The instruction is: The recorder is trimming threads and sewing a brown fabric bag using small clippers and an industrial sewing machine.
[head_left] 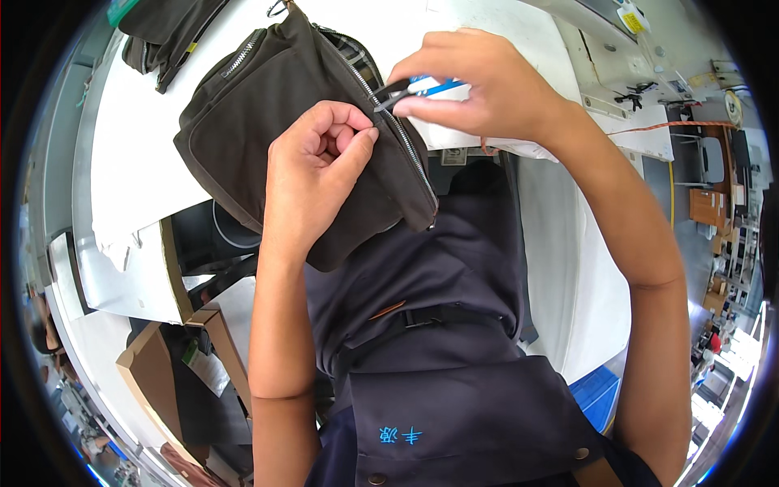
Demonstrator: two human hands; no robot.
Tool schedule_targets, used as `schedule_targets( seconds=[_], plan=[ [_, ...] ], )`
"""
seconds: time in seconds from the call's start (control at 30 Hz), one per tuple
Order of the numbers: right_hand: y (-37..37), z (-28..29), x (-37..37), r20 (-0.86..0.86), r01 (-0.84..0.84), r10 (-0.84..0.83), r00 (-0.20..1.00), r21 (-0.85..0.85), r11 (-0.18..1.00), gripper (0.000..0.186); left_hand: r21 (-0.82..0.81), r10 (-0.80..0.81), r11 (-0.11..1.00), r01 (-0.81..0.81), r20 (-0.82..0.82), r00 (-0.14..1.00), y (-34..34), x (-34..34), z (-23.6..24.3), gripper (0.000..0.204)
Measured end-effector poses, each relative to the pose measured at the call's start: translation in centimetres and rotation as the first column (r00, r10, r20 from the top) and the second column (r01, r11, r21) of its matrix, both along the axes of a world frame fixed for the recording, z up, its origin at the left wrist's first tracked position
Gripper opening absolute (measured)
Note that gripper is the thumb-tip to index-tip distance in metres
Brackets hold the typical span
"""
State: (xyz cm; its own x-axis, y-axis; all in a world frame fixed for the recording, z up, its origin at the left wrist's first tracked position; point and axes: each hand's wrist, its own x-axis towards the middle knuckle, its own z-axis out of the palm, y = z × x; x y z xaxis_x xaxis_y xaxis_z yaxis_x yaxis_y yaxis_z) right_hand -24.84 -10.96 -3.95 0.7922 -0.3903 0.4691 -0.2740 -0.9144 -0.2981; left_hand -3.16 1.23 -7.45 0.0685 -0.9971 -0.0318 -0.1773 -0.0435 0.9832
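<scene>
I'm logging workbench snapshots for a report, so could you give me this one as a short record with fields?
Main item: dark bag with a metal zipper, lying partly on the white table and overhanging its near edge
Left hand: at the bag, thumb and forefinger together; anything pinched is too small to tell
Right hand: holding what look like snips with blue on the handle, tips at the zipper
Upper left: another dark bag
Lower left: open cardboard box
Lower right: blue bin
</scene>
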Motion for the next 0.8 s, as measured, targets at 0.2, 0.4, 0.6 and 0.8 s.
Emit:
schedule_targets(
  seconds=[0.2,0.4,0.6,0.8],
  plan=[
    [3.3,1.2,-0.6,-0.155,0.259,-0.244,0.957,0.838,0.481,0.024,-0.009,0.011,1.0,-0.011,0.026,1.0,0.1,0.0,-0.2,0.006],
    [5.1,-2.1,0.8,-0.01,0.146,-0.278,0.96,0.869,0.472,0.026,-0.081,-0.01,0.997,0.008,-0.016,1.0,0.4,0.2,-0.7,0.008],
    [5.7,-1.4,1.6,0.041,0.029,-0.326,0.945,0.978,0.206,0.024,-0.081,0.016,0.997,-0.02,-0.052,0.999,0.7,-0.3,-0.2,0.021],
    [6.6,-1.4,2.0,0.077,-0.017,-0.391,0.917,0.988,0.154,0.021,-0.041,-0.015,0.999,0.016,0.022,1.0,0.6,0.0,-0.2,0.019]
  ],
)
